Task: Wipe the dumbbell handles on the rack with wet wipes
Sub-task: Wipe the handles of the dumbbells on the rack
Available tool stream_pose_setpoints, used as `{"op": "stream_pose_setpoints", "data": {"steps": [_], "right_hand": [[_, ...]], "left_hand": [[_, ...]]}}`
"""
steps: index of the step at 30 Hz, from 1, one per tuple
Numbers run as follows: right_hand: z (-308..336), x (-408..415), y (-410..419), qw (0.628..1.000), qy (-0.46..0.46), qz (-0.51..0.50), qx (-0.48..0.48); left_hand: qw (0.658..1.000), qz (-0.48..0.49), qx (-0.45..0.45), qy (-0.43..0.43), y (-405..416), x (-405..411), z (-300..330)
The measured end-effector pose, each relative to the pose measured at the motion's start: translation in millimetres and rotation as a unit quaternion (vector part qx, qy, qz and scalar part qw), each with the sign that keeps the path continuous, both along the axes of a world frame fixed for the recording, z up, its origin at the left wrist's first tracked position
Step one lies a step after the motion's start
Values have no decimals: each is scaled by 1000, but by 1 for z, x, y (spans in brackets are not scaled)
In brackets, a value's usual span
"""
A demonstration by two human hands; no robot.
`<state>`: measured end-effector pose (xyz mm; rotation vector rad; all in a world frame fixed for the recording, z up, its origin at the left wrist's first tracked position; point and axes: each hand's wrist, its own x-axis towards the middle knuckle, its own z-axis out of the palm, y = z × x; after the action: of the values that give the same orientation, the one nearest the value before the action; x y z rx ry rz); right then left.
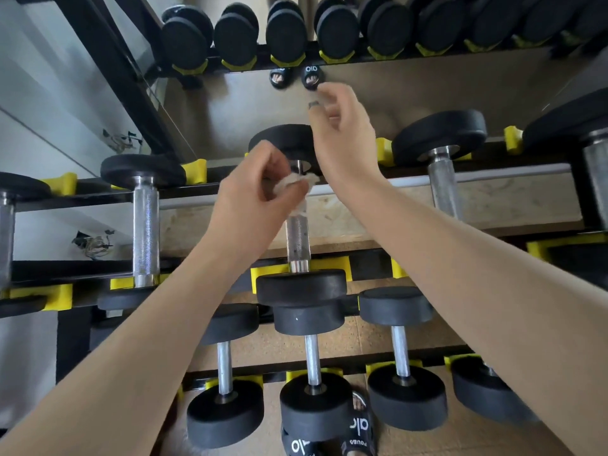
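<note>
A black dumbbell with a knurled steel handle lies on the middle shelf of the rack, straight ahead. My left hand pinches a crumpled white wet wipe just above the far end of that handle. A strip of the wipe hangs down onto the handle. Raised above and to the right, my right hand has its fingers loosely curled and holds nothing, with a ring on one finger. More dumbbells with steel handles lie to either side.
The rack has black rails with yellow cradles. A lower shelf holds smaller dumbbells. A mirror behind the rack reflects dumbbell ends. My feet in black slides stand on the floor below.
</note>
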<state>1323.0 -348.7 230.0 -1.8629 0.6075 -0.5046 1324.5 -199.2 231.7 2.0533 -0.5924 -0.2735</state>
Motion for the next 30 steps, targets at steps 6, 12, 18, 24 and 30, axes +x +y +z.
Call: {"op": "stream_pose_setpoints", "data": {"steps": [6, 12, 18, 24, 30], "right_hand": [[18, -45, -11, 993, 44, 76, 73], [24, -74, -51, 982, 131, 138, -14], [22, -95, -113, 980, 80, 98, -152], [13, -96, -172, 916, 89, 110, -376], [-8, -88, -186, 955, 102, 156, -229]], "left_hand": [[999, -29, -12, 33, -21, -11, 10], [990, -37, -47, 124, -60, -31, 9], [991, -27, -52, 123, -108, -45, 3], [995, -38, 17, 88, -161, -66, -17], [999, 8, 22, 41, -181, -80, -33]]}}
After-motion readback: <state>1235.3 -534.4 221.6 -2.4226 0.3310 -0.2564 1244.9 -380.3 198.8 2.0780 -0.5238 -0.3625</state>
